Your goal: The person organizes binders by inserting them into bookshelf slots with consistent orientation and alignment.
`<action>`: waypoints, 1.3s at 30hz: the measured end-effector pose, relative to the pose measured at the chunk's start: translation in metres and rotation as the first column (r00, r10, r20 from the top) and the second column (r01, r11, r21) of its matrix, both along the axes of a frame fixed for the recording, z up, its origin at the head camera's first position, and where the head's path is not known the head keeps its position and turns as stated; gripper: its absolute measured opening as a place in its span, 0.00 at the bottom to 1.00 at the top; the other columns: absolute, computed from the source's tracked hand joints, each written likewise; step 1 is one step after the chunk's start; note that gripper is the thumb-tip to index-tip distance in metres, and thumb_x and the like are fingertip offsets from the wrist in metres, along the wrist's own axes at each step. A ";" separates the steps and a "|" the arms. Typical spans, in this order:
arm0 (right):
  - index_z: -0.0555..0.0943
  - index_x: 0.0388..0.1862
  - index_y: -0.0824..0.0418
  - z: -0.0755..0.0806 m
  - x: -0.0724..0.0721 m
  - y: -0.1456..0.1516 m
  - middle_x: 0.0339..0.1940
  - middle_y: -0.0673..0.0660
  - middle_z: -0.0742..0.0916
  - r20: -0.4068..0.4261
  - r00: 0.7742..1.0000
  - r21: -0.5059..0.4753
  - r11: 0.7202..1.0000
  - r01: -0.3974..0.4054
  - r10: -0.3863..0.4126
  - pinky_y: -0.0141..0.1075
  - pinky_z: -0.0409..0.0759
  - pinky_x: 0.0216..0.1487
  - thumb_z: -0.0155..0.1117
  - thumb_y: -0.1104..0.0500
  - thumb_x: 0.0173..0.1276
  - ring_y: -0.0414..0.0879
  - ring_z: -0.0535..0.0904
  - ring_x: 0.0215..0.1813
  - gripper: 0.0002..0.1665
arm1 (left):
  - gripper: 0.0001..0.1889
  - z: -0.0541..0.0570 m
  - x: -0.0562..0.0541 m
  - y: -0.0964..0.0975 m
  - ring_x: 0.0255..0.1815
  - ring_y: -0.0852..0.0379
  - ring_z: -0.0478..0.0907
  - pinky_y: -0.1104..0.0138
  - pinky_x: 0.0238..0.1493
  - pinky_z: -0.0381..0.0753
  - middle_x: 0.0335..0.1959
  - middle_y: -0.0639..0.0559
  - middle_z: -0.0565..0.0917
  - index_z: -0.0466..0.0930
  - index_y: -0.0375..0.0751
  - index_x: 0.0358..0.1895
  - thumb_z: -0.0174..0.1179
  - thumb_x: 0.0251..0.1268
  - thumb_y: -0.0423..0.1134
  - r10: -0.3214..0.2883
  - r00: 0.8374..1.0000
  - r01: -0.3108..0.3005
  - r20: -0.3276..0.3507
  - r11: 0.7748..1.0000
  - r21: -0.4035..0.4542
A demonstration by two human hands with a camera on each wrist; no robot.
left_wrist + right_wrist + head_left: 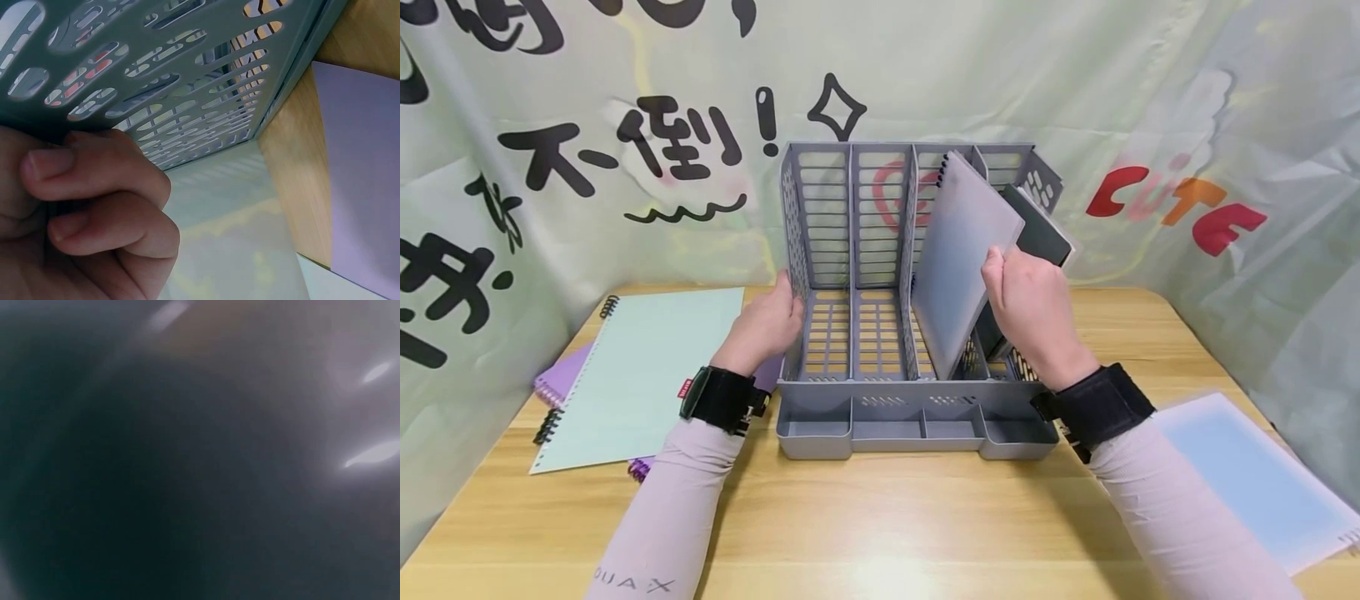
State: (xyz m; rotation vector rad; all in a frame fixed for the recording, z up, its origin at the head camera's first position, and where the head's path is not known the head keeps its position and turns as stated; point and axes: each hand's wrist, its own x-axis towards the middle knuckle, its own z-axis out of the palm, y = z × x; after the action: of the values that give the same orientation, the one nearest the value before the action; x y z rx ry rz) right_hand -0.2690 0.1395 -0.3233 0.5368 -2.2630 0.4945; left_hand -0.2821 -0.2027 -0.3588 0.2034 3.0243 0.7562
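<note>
A grey desk file organizer (917,390) stands upright, with tall slots behind a row of small front trays. My right hand (1033,304) grips the near upper edge of a spiral notebook (958,250) with a frosted, bluish cover, which stands tilted in the third slot from the left. A dark notebook (1037,229) leans in the slot right of it, partly behind that hand. At the organizer's left side panel (181,75), my left hand (765,329) holds on with curled fingers (119,169); its thumb is hidden in the left wrist view. The right wrist view is dark and blurred.
Left of the organizer, a pale green spiral notebook (647,367) lies over purple notebooks (561,377) on the wooden table (880,525). Another notebook with a frosted blue cover (1255,475) lies at the right, partly behind my right forearm. A printed cloth (700,83) hangs behind.
</note>
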 end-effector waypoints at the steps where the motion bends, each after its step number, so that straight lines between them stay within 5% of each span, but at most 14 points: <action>1: 0.63 0.16 0.60 0.000 0.000 0.000 0.13 0.55 0.65 0.000 1.000 -0.003 1.000 0.003 -0.003 0.40 0.54 0.23 0.44 0.59 0.86 0.52 0.59 0.16 0.30 | 0.33 0.000 0.000 0.000 0.44 0.36 0.86 0.48 0.42 0.83 0.62 0.23 0.82 0.43 0.30 0.86 0.35 0.89 0.43 -0.001 1.000 0.001 0.002 1.000 -0.002; 8: 0.64 0.16 0.60 0.000 -0.001 0.003 0.13 0.55 0.65 -0.010 1.000 -0.009 1.000 0.018 -0.018 0.40 0.54 0.24 0.43 0.58 0.86 0.53 0.60 0.16 0.30 | 0.34 0.002 0.001 0.000 0.47 0.34 0.87 0.45 0.48 0.84 0.61 0.21 0.82 0.40 0.27 0.86 0.35 0.89 0.43 -0.002 1.000 0.002 0.007 1.000 -0.016; 18: 0.61 0.17 0.60 -0.004 -0.001 0.010 0.14 0.54 0.62 -0.020 0.999 -0.015 0.999 0.037 -0.037 0.40 0.52 0.23 0.42 0.58 0.87 0.51 0.55 0.16 0.30 | 0.34 0.003 0.000 0.002 0.43 0.37 0.86 0.49 0.40 0.82 0.61 0.22 0.82 0.41 0.28 0.87 0.35 0.89 0.42 -0.004 1.000 0.004 0.002 1.000 -0.008; 26: 0.61 0.14 0.60 -0.005 0.001 0.014 0.12 0.54 0.63 -0.038 0.997 -0.016 0.998 0.067 -0.067 0.41 0.52 0.22 0.42 0.58 0.86 0.50 0.55 0.15 0.32 | 0.32 0.003 -0.001 0.002 0.51 0.31 0.86 0.41 0.51 0.83 0.54 0.22 0.84 0.44 0.27 0.85 0.35 0.89 0.42 -0.010 1.000 0.010 -0.010 1.000 -0.009; 39: 0.65 0.14 0.56 0.000 0.004 0.012 0.11 0.52 0.66 0.032 0.994 -0.038 0.994 0.102 -0.101 0.42 0.57 0.23 0.46 0.53 0.84 0.52 0.63 0.14 0.31 | 0.35 0.001 0.002 0.000 0.54 0.29 0.86 0.39 0.59 0.82 0.62 0.19 0.80 0.38 0.23 0.85 0.34 0.89 0.43 -0.013 1.000 0.013 -0.002 1.000 -0.006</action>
State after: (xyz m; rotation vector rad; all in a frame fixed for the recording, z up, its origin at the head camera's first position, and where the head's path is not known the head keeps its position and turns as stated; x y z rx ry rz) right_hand -0.2654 0.1513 -0.3229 0.3941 -2.2908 0.4981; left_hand -0.2804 -0.2029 -0.3573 0.2240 3.0232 0.7460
